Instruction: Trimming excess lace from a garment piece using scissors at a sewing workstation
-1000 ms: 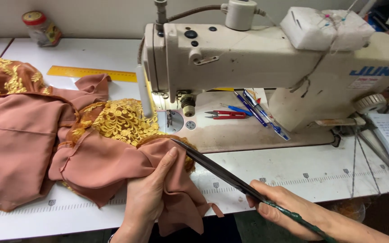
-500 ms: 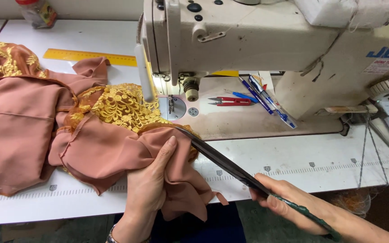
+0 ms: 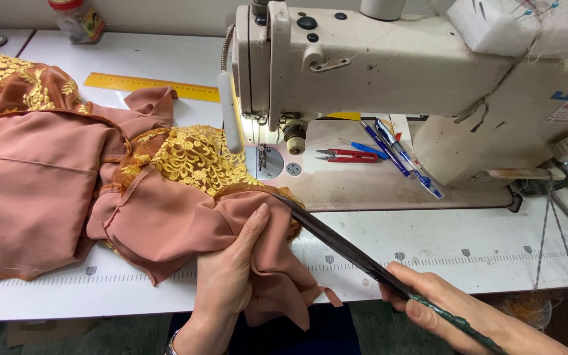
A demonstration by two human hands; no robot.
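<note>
Left hand (image 3: 231, 276), low centre, pinches pink cloth (image 3: 54, 177); right hand (image 3: 442, 309), lower right, grips long shears (image 3: 336, 240) touching it. Jar (image 3: 77, 20), upper left, contents unclear.

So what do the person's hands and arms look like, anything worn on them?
Both hands are bare, with no gloves or rings visible. The left hand has a thin metal band, a bracelet or watch, at the wrist by the frame's edge. The right hand and its forearm show no sleeve. Nails are short and unpainted.
</note>
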